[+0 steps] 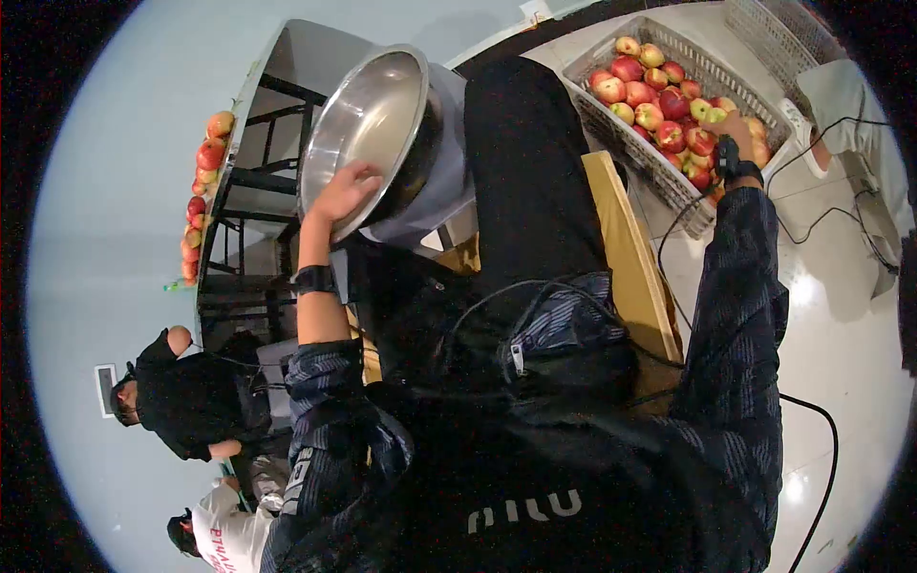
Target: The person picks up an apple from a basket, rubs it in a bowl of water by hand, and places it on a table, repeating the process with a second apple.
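While the left hand (346,191) grips the steel bowl (377,124) at centre-left, fingers clamped over its lower rim, the bowl sits tilted on edge, mouth toward the camera, and empty. A grey bin just behind it touches its right side. The right hand (734,129) is at upper right, resting on the apples (650,95) at the lower-right edge of the white lattice crate (621,138). Can't tell if its fingers are spread or closed on an apple. The crate is roughly full, one loose layer of red-yellow fruit. A second lattice crate (764,29) sits just beyond it at the top edge. Open floor (841,382) at right, crossed by black cables. More apples line the table edge (205,162) at left. Two other people (191,401) are at lower left, well apart from both hands.
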### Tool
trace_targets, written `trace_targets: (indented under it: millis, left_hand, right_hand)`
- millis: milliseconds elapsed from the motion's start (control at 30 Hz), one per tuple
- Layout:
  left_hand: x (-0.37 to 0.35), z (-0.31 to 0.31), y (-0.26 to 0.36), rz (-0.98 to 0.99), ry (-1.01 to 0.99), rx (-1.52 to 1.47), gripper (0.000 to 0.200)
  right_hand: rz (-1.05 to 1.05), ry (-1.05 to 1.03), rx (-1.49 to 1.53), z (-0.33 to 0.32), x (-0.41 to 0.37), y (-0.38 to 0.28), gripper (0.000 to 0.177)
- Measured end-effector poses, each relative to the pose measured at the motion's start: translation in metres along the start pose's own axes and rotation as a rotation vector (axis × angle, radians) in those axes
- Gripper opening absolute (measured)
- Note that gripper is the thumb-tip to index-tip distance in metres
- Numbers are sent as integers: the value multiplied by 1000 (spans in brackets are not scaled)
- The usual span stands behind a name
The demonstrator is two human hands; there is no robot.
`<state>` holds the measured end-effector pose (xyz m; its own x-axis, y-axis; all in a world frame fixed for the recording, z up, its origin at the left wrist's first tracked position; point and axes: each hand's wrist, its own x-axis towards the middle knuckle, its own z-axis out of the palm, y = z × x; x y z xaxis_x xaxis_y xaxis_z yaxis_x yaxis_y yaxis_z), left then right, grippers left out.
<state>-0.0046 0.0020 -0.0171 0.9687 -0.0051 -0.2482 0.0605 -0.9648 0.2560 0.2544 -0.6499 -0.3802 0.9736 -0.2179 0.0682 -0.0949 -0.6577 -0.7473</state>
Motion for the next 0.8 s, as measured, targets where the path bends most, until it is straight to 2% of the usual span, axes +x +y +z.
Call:
trace_targets:
  millis: [100,200,267,333,400,433,500,533,600,633,667,700,733,767,800]
  left_hand:
    - [-1,-2,2,-9,29,41,43]
    - [-7,-2,12,-40,35,60,42]
    - [0,-7,9,-62,-44,54,42]
    - [1,0,-9,-3,3,37,41]
    - [5,7,-9,65,76,78,40]
    - [2,10,-7,74,118,100,40]
    - [5,3,-6,102,24,104,40]
    - [5,1,-8,111,-28,118,40]
    - [6,4,-11,151,47,79,40]
    - [9,7,-16,161,96,73,39]
    - [15,16,-24,164,186,28,38]
    - [21,16,-28,169,281,-12,37]
    - [12,9,-18,140,320,-142,50]
    - [2,2,-4,116,378,-197,57]
    - [11,6,-13,149,406,-274,58]
  right_hand:
    - [-13,41,130,0,1,-12,43]
    - [-85,116,550,-13,4,-44,37]
    - [-165,118,916,-40,4,-106,33]
    - [-248,80,1200,-67,0,-192,29]
    - [-329,29,1316,-95,-9,-290,26]
    - [-248,55,1192,-110,-41,-340,38]
    - [-226,-72,1271,-89,-37,-398,28]
    - [-212,-145,1201,-83,-59,-436,24]
    - [-346,-465,1157,-37,-67,-484,20]
    - [-380,-548,1033,-19,-92,-513,23]
    - [-665,-516,667,-3,-117,-537,34]
    - [-584,-582,386,-9,-166,-566,46]
    - [-587,-354,198,3,-209,-581,55]
    - [-848,-136,189,44,-216,-579,62]
    - [-923,-210,100,40,-247,-591,65]
